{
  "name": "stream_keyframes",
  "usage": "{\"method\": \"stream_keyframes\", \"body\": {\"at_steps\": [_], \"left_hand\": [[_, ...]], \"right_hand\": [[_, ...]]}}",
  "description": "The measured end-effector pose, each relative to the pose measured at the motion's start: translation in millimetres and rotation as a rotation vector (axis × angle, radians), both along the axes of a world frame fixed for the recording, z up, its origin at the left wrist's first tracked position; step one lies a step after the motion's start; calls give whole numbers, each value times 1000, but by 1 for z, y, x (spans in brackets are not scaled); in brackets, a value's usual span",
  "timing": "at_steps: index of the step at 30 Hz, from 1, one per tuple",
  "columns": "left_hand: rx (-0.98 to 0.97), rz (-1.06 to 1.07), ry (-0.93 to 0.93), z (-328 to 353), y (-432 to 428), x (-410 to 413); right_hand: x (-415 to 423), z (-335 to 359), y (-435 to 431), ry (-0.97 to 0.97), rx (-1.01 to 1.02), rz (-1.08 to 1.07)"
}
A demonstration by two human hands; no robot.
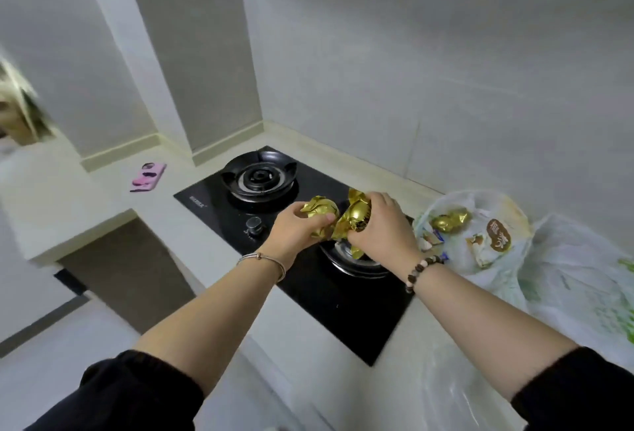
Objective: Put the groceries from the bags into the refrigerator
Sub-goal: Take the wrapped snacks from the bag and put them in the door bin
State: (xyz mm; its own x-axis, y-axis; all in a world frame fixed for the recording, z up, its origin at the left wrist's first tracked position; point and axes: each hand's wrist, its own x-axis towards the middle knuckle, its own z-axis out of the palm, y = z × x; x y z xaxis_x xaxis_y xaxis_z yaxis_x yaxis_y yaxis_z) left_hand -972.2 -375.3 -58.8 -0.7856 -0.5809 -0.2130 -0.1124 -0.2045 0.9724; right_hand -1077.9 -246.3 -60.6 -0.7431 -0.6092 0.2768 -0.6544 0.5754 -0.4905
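At the centre of the frame, above a black gas hob (308, 279) set into a pale counter (192, 225), a person is holding two gold foil-wrapped packages, one in each hand, apparently gathering several items for a single trip to the refrigerator, which is not appearing anywhere in view. The left hand (295, 231) is curling its fingers around the left gold package (319, 213), cupping it from below, while the right hand (380, 225) is closing over the right gold package (356, 221) from above, its crinkled foil tails sticking out top and bottom. The two packages are touching or nearly touching over the nearer burner. Each is looking rounded and shiny, the metallic wrapping twisted and creased, so the grip probably needs to be light to avoid tearing it. At the right of the frame, an open white plastic bag (507, 259) is lying on the counter, still holding a third gold package (449, 221) and a white snack packet with a brown label (494, 242), suggesting the unloading is only partly done. A further translucent bag (583, 269) is resting beside it at the far right. At the left, a pink phone (148, 177) is lying on the counter, well apart from the hob.
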Motion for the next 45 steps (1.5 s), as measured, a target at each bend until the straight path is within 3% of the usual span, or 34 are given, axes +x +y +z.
{"method": "stream_keyframes", "body": {"at_steps": [5,10,17,23,33,39,45], "left_hand": [[-53,220,-72,11,-24,95],[-75,499,-20,25,-44,209],[-89,905,29,52,-34,398],[-191,1158,25,84,22,561],[-384,1403,71,126,117,752],[-450,1546,189,160,139,822],[-572,1656,126,192,146,891]], "right_hand": [[65,6,-56,-1,-33,282],[158,17,-112,-31,-108,537],[339,39,-159,-102,-234,942],[506,69,-145,-126,-394,1250],[726,118,-94,-210,-624,1564],[809,147,-94,-253,-670,1656],[877,188,-113,-242,-659,1766]]}}
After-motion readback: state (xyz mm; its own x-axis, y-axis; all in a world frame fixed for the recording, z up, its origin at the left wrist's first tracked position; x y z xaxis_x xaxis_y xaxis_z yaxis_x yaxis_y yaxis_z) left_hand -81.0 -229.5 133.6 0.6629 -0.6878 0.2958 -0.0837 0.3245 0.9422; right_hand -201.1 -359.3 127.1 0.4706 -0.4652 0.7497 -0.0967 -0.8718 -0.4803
